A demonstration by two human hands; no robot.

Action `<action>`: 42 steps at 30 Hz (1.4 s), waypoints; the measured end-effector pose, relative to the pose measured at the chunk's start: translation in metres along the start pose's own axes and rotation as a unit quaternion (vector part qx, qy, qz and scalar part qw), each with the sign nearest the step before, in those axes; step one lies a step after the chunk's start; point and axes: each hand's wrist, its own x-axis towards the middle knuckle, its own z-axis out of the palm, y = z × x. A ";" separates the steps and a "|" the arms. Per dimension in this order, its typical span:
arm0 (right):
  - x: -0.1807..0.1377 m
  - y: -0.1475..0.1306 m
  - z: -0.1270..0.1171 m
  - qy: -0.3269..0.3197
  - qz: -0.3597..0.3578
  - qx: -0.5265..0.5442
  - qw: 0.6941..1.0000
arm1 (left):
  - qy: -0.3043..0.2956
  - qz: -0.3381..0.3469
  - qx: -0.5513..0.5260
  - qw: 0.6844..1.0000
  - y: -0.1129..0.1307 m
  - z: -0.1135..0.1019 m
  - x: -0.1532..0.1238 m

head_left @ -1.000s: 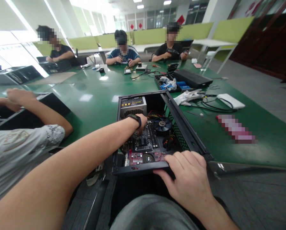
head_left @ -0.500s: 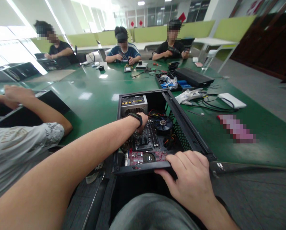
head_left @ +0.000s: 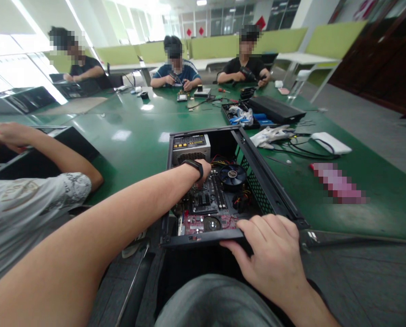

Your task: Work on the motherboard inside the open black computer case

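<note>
An open black computer case [head_left: 271, 181] lies on its side at the table's near edge. My right hand [head_left: 271, 250] is wrapped over its near rim, thumb below and fingers on top. My left hand [head_left: 204, 171] reaches down inside over the motherboard [head_left: 203, 197], just in front of the silver power supply [head_left: 192, 147]; its fingers are mostly hidden, so what they touch does not show. To the right of that hand sits a round black cooling fan [head_left: 232, 176]. A red circuit card [head_left: 199, 223] lies along the near side of the case.
White work gloves [head_left: 273, 135], cables, a white box [head_left: 332, 143] and a blurred pink-red packet [head_left: 339, 184] lie to the right. Behind stands a tool tray [head_left: 239, 118]. A co-worker's arm [head_left: 63, 154] reaches over another case at left; several people sit across the table.
My hands keep their places on and inside the case. The view has shifted very slightly. At left, the co-worker's hand has moved a little to the left.
</note>
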 end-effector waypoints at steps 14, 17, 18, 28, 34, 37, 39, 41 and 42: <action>0.001 -0.001 0.000 0.001 0.002 0.003 1.000 | 0.002 0.004 -0.006 1.000 0.003 -0.002 -0.004; 0.001 -0.001 0.000 -0.002 0.006 0.005 1.000 | 0.003 0.001 -0.006 1.000 0.002 -0.001 -0.003; 0.000 -0.001 0.000 -0.005 0.008 0.006 1.000 | 0.003 0.000 -0.007 1.000 0.002 0.000 -0.003; -0.002 -0.001 0.001 -0.020 0.021 0.011 1.000 | -0.001 0.009 0.009 1.000 0.001 0.001 0.000; -0.003 -0.001 0.000 -0.020 0.022 0.015 0.999 | 0.002 0.007 0.022 1.000 0.002 0.002 0.000; -0.002 -0.001 0.000 -0.019 0.021 0.014 0.999 | 0.011 0.010 0.019 1.000 0.003 0.002 -0.001; -0.001 -0.001 0.000 -0.020 0.021 0.010 1.000 | 0.007 0.004 0.009 1.000 0.003 0.001 -0.003; -0.002 -0.001 0.001 -0.019 0.019 0.006 1.000 | 0.004 -0.002 0.005 1.000 0.004 -0.002 -0.006; -0.002 -0.001 0.001 -0.019 0.018 0.005 1.000 | 0.004 -0.003 0.006 1.000 0.005 -0.003 -0.007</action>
